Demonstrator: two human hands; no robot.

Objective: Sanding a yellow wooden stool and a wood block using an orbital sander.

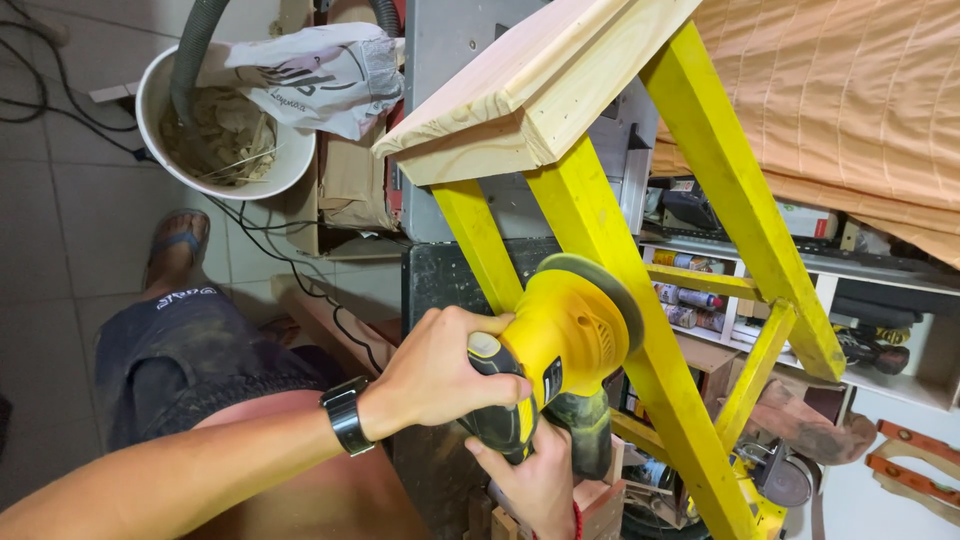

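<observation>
My left hand (440,372), with a black watch on its wrist, grips the top of a yellow and black orbital sander (565,335). My right hand (535,485), wearing a red wrist band, holds the sander's dark rear part from below. The sander's round pad presses against a yellow-painted leg (610,260) of a wooden stool. The stool's bare pine seat (530,85) points to the upper left, and its yellow legs and rungs (760,345) run toward the lower right.
A dark worktable (440,275) lies under the stool. A white bucket (160,85) with shavings, a hose and a plastic bag sits on the tiled floor at upper left, with cables around it. Shelves (800,265) with tools and cans stand at the right under an orange cloth.
</observation>
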